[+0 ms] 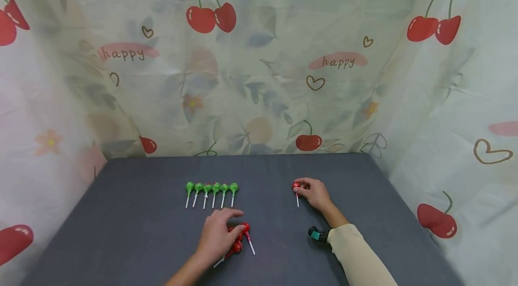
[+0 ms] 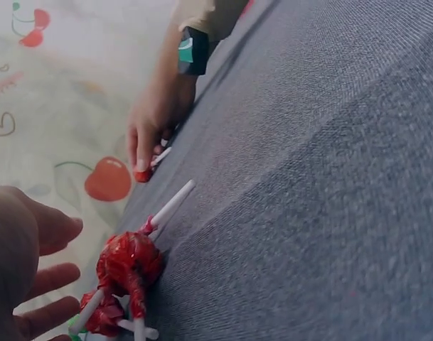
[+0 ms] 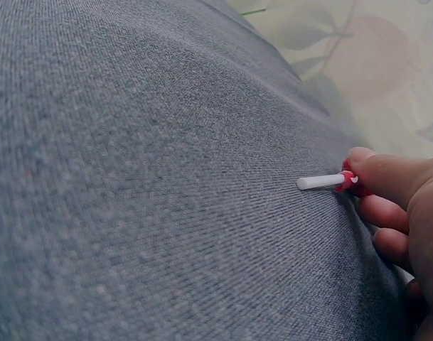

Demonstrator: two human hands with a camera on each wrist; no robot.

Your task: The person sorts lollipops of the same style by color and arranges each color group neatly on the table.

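With thumb and fingers, my right hand (image 1: 315, 194) pinches a red lollipop (image 1: 297, 200) at the table's right side; its white stick (image 3: 319, 182) points out from the fingers in the right wrist view. My left hand (image 1: 220, 234) hovers by a small pile of red lollipops (image 1: 237, 247), fingers spread and holding nothing. Part of that pile is hidden behind the hand in the head view. In the left wrist view, the red wrapped heads (image 2: 131, 263) lie beside the fingers, apart from the thumb.
Several green lollipops (image 1: 216, 188) lie in a neat row beyond my left hand, sticks toward me. A dark grey cloth covers the table (image 1: 133, 214). Curtains (image 1: 259, 74) printed with cherries enclose the back and sides. A black band (image 1: 319, 234) is on the right wrist.
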